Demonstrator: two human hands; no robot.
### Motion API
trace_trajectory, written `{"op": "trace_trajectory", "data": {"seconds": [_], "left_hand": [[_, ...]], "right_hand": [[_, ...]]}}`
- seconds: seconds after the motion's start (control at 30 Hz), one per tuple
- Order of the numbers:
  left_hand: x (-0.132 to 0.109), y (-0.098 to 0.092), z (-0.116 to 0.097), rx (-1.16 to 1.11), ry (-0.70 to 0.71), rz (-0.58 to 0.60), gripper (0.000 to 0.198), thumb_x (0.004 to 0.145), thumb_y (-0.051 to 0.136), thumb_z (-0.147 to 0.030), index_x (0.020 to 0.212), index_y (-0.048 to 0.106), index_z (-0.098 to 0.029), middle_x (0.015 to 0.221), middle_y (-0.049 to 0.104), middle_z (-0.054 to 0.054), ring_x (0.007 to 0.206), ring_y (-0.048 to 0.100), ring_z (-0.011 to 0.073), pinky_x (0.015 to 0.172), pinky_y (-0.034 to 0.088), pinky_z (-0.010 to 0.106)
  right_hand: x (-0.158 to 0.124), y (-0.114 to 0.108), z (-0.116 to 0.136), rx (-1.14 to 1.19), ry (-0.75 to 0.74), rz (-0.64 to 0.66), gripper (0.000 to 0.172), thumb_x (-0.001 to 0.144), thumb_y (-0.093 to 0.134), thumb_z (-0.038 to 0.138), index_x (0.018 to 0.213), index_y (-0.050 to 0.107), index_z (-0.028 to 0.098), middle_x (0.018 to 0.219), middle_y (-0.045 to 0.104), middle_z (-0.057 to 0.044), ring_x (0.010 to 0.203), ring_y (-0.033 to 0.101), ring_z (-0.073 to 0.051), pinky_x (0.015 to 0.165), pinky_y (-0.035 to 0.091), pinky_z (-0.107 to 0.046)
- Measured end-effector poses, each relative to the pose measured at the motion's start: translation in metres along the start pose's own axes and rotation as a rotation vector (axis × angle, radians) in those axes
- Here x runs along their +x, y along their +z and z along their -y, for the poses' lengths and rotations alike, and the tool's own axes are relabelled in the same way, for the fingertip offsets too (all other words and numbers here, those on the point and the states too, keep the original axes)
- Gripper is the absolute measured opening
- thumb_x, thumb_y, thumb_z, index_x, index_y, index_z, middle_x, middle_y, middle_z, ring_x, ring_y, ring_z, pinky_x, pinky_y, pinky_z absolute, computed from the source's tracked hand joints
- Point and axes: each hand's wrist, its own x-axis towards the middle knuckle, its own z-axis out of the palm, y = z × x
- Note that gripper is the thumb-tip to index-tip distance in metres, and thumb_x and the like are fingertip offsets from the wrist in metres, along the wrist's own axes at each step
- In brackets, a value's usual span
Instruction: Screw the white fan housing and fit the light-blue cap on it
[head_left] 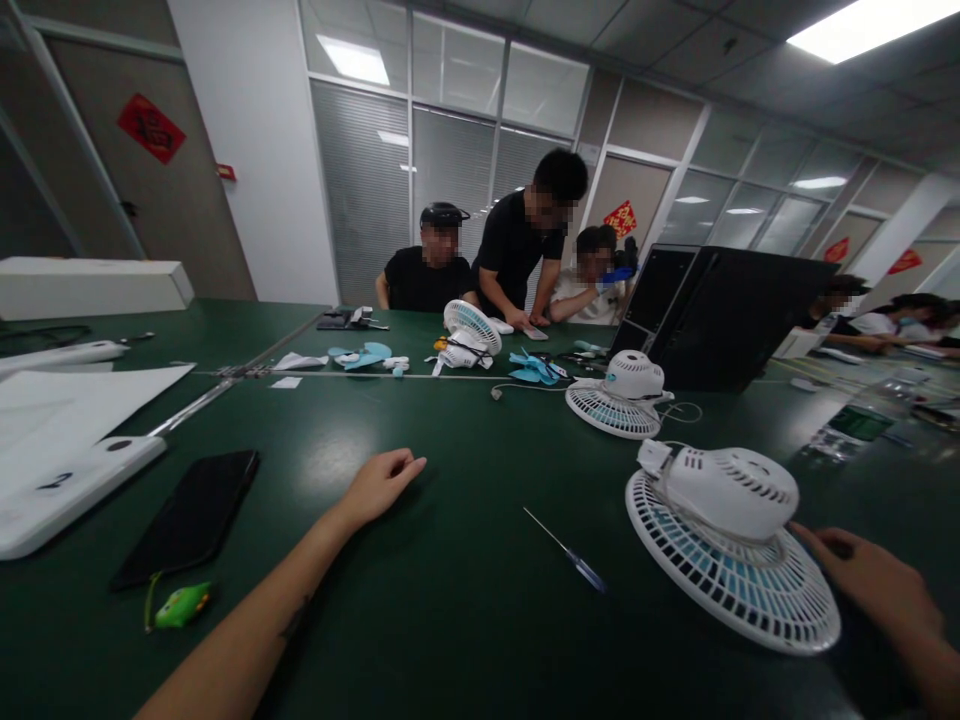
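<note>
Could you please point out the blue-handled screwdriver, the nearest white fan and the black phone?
Thin blue-handled screwdriver (586, 573): head view, on its handle.
Nearest white plastic fan (735, 490): head view, on its motor housing.
Flat black phone (191, 515): head view, middle of its face.

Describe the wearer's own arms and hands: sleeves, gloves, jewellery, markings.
The left hand and right hand wear no gloves or rings. The left forearm has no sleeve and bears a small dark mark, perhaps a tattoo. No watch or bracelet shows.
</note>
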Motion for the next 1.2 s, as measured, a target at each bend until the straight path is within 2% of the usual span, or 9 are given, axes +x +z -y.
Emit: {"op": "trace_trajectory", "data": {"seconds": [0.13,0.2,0.27,0.3,0.4,0.5,0.7,0.97,1.2], "left_hand": [[0.000,0.000,0.000,0.002,-0.003,-0.005,0.045,0.082,0.040,-0.060,0.061,0.045,-0.021,0.060,0.048,-0.002,0.061,0.049,0.0176,0.061,0.035,0.029],[0.000,0.001,0.001,0.005,-0.006,-0.003,0.045,0.082,0.039,-0.060,0.060,0.045,-0.021,0.060,0.048,-0.002,0.060,0.048,0.0176,0.061,0.035,0.029],[0.000,0.000,0.001,0.008,-0.008,0.003,0.045,0.082,0.039,-0.061,0.061,0.045,-0.022,0.060,0.048,-0.002,0.061,0.049,0.0178,0.061,0.036,0.029],[0.000,0.000,0.001,0.010,-0.008,0.007,0.046,0.082,0.038,-0.061,0.061,0.045,-0.022,0.060,0.048,-0.002,0.061,0.049,0.0179,0.061,0.036,0.029],[0.000,0.000,0.001,0.018,-0.007,0.015,0.046,0.083,0.038,-0.062,0.061,0.046,-0.021,0.060,0.049,-0.002,0.061,0.049,0.0180,0.061,0.036,0.029],[-0.001,-0.001,0.001,0.025,0.000,0.016,0.046,0.083,0.039,-0.061,0.062,0.046,-0.021,0.061,0.049,-0.002,0.061,0.049,0.0178,0.061,0.036,0.029],[0.000,0.001,0.003,0.029,0.026,0.010,0.047,0.084,0.040,-0.061,0.062,0.048,-0.021,0.060,0.051,-0.002,0.061,0.050,0.0177,0.060,0.034,0.028],[0.001,0.003,0.006,0.019,0.028,0.002,0.045,0.084,0.042,-0.060,0.062,0.048,-0.021,0.059,0.051,-0.002,0.059,0.049,0.0175,0.059,0.032,0.028],[-0.001,0.003,0.007,0.021,0.034,-0.003,0.045,0.084,0.042,-0.059,0.062,0.048,-0.021,0.059,0.051,-0.002,0.059,0.050,0.0181,0.059,0.032,0.028]], "right_hand": [[-0.004,-0.015,0.029,-0.017,0.015,0.046,0.053,0.069,0.040,0.068,0.078,0.071,0.026,0.095,0.070,-0.027,0.101,0.064,-0.048,0.086,0.048,-0.057],[-0.009,-0.027,0.055,0.021,-0.041,0.060,0.066,0.077,0.031,0.069,0.108,0.069,0.024,0.119,0.067,-0.021,0.115,0.060,-0.041,0.097,0.047,-0.051],[-0.017,-0.040,0.085,0.075,-0.164,0.126,0.067,0.081,0.029,0.067,0.127,0.059,0.029,0.136,0.060,-0.008,0.124,0.056,-0.030,0.103,0.046,-0.040],[-0.023,-0.044,0.102,0.093,-0.248,0.180,0.066,0.081,0.032,0.067,0.130,0.056,0.031,0.140,0.057,-0.004,0.125,0.056,-0.027,0.103,0.046,-0.036],[-0.037,-0.049,0.147,-0.124,-0.562,0.348,0.072,0.078,0.044,0.070,0.130,0.057,0.022,0.135,0.059,-0.011,0.120,0.057,-0.032,0.104,0.045,-0.045],[-0.039,-0.042,0.173,-0.219,-0.581,0.335,0.070,0.070,0.055,0.072,0.114,0.066,0.019,0.115,0.066,-0.017,0.104,0.061,-0.039,0.094,0.045,-0.057],[-0.034,-0.040,0.167,-0.118,-0.501,0.260,0.062,0.066,0.057,0.072,0.103,0.071,0.024,0.111,0.069,-0.011,0.101,0.063,-0.036,0.093,0.045,-0.051],[-0.034,-0.053,0.160,0.271,-0.179,-0.059,0.059,0.051,0.069,0.065,0.092,0.068,0.022,0.103,0.067,-0.012,0.101,0.060,-0.039,0.089,0.044,-0.051],[-0.039,-0.011,0.165,0.799,0.002,-0.101,0.042,0.065,0.040,0.055,0.087,0.054,0.022,0.082,0.062,-0.007,0.074,0.064,-0.028,0.067,0.056,-0.043]]}}
